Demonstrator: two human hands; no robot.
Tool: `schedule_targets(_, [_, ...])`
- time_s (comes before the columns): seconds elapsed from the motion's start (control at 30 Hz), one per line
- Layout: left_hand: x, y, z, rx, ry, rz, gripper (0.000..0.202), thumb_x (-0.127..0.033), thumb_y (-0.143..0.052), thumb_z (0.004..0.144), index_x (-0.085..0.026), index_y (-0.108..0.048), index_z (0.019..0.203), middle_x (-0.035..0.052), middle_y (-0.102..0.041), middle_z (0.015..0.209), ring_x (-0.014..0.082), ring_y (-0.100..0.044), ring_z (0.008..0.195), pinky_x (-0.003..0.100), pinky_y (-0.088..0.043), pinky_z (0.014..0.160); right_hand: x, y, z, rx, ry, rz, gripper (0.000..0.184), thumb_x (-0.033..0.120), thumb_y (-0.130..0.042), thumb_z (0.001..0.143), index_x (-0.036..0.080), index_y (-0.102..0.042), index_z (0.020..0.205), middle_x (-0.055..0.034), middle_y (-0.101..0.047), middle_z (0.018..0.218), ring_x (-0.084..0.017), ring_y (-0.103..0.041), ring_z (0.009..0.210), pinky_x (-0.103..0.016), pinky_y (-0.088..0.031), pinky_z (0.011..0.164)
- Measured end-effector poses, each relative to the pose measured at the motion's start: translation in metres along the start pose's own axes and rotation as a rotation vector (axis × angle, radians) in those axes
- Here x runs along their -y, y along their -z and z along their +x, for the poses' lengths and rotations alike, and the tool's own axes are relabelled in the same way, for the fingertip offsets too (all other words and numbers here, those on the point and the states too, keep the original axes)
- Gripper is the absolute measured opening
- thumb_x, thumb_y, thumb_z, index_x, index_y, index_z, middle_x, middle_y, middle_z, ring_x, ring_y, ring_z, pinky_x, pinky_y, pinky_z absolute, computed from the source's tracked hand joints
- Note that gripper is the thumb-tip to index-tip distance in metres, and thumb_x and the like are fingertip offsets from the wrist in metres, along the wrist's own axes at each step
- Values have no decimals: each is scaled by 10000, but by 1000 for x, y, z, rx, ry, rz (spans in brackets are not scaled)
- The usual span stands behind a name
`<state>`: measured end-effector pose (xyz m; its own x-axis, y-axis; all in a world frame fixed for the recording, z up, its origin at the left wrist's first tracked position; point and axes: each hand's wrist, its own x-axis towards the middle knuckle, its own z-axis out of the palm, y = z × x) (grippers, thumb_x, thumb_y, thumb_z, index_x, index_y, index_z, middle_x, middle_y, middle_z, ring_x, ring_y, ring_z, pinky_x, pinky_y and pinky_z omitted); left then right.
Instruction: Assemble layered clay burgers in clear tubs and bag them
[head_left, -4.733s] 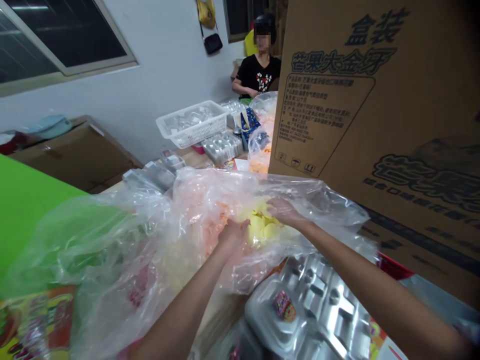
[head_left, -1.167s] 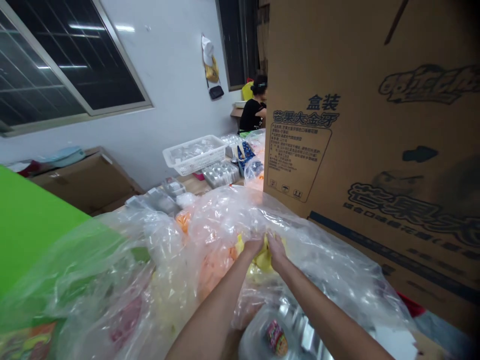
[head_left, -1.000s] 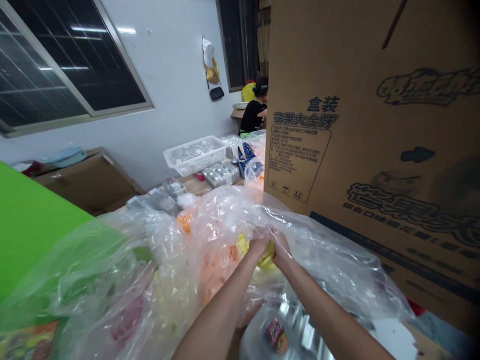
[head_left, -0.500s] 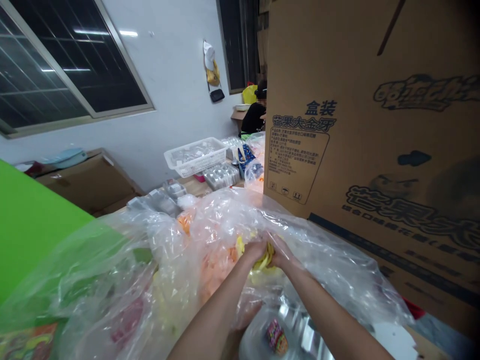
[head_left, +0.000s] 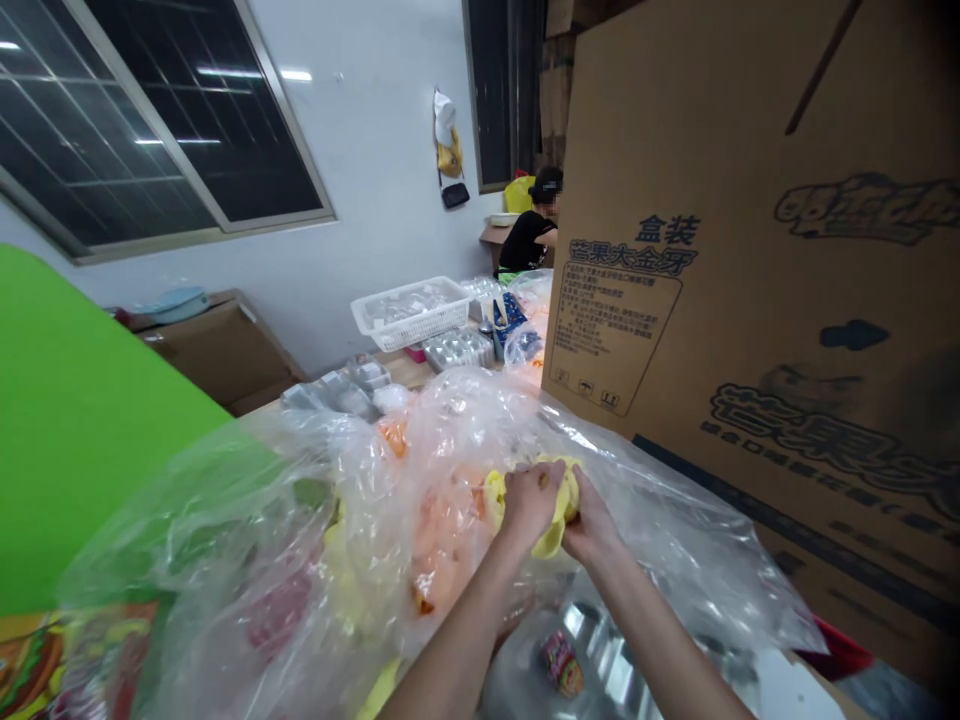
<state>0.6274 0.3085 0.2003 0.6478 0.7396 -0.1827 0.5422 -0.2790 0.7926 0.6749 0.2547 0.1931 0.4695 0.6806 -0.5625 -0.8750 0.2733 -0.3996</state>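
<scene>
My left hand (head_left: 529,500) and my right hand (head_left: 592,520) are together above the opening of a large clear plastic bag (head_left: 465,400). Both are closed around a bunch of soft yellow candy (head_left: 552,542), which bulges out between and past the fingers. Through the film left of my hands shows a heap of orange pieces (head_left: 442,535). Farther left, pink pieces (head_left: 281,610) lie under the plastic. Below my wrists sits a clear plastic container with a colourful label (head_left: 561,662), beside shiny clear trays (head_left: 600,640).
A tall printed cardboard box (head_left: 712,300) stands close on the right. Beyond the bag are a white basket (head_left: 412,325) and stacked clear trays (head_left: 459,350). A green panel (head_left: 90,430) rises at left. A person in black (head_left: 526,240) is at the back.
My hands have come up slightly and to the right, with the yellow candy now showing more plainly above the film. The view has shifted a little to the left.
</scene>
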Motion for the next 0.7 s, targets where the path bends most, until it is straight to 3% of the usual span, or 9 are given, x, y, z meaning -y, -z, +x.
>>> schedule_targets(0.2, [-14, 62, -92, -214, -109, 51, 323, -469, -441, 819, -297, -645, 1002, 31, -554, 1048, 209, -438, 1064, 307, -335, 961, -40, -34, -89, 81, -105, 41, 217, 286, -457, 835, 151, -620, 882, -24, -672, 704, -166, -647, 713, -295, -528, 698])
schedule_targets(0.3, [-13, 106, -137, -349, -117, 98, 337, -498, -411, 830, -329, -626, 1028, 31, -539, 1049, 213, -436, 1051, 319, -355, 944, -68, -62, -128, 148, -182, -22, 256, 333, -474, 820, 151, -618, 927, -36, -678, 742, -179, -650, 749, -295, -522, 720])
schedule_targets(0.4, [0, 156, -164, -542, -70, 181, 325, -470, -427, 830, -312, -627, 1032, 47, -526, 1046, 227, -439, 1030, 341, -369, 918, -108, -103, -145, 309, -272, -159, 365, 437, -405, 835, 168, -604, 980, -33, -677, 760, -185, -647, 773, -286, -519, 704])
schedule_targets(0.47, [18, 190, -167, -687, -9, 236, 322, -444, -441, 826, -285, -634, 1028, 57, -521, 1041, 235, -441, 1025, 360, -358, 923, -140, -134, -140, 436, -350, -241, 412, 471, -341, 855, 180, -592, 1006, -28, -674, 770, -181, -644, 777, -280, -516, 686])
schedule_targets(0.57, [59, 229, -149, -813, 145, 229, 354, -430, -424, 833, -241, -619, 1059, 72, -505, 1087, 244, -427, 1080, 377, -292, 987, -188, -171, -107, 523, -413, -325, 364, 415, -353, 884, 151, -587, 976, -34, -665, 789, -160, -637, 755, -281, -507, 685])
schedule_targets(0.63, [91, 242, -127, -792, 238, 181, 374, -418, -404, 847, -207, -600, 1085, 95, -505, 1123, 252, -426, 1113, 392, -266, 1006, -213, -181, -74, 550, -436, -403, 358, 412, -383, 894, 121, -576, 969, -47, -649, 843, -140, -623, 743, -310, -499, 703])
schedule_targets(0.7, [122, 245, -103, -695, 313, 115, 353, -386, -411, 860, -167, -594, 1068, 103, -546, 1093, 242, -477, 1077, 410, -318, 968, -229, -177, -40, 558, -437, -497, 358, 426, -424, 883, 115, -567, 989, -54, -628, 909, -138, -609, 778, -335, -492, 728])
